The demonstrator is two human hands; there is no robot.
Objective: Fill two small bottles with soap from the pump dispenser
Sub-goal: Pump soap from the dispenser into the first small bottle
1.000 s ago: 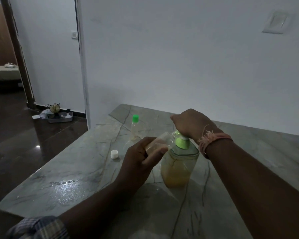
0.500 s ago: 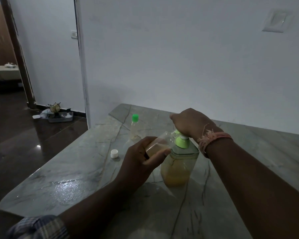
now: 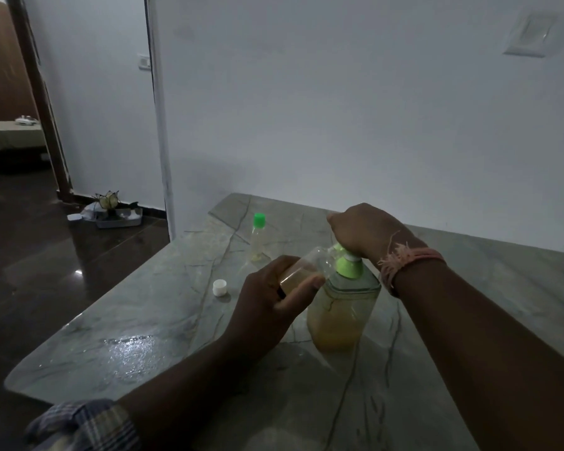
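Observation:
A clear pump dispenser point(image 3: 339, 314) with a green collar and yellowish soap stands on the marble table point(image 3: 150, 320). My right hand point(image 3: 362, 231) rests closed on top of its pump head, which is hidden under the palm. My left hand point(image 3: 271, 301) holds a small clear bottle point(image 3: 306, 268) tilted, its open mouth up against the pump's spout; amber soap lies in its lower part. A second small bottle point(image 3: 259, 239) with a green cap stands upright farther back. A loose white cap point(image 3: 219, 287) lies on the table to the left.
The table's left edge drops to a dark glossy floor point(image 3: 46, 271). A white wall point(image 3: 339, 125) runs right behind the table. A tray with small items point(image 3: 118, 216) sits on the floor by a doorway at the far left.
More amber soap shows in the tilted bottle. Both hands stay almost where they were, the right one still on the pump head.

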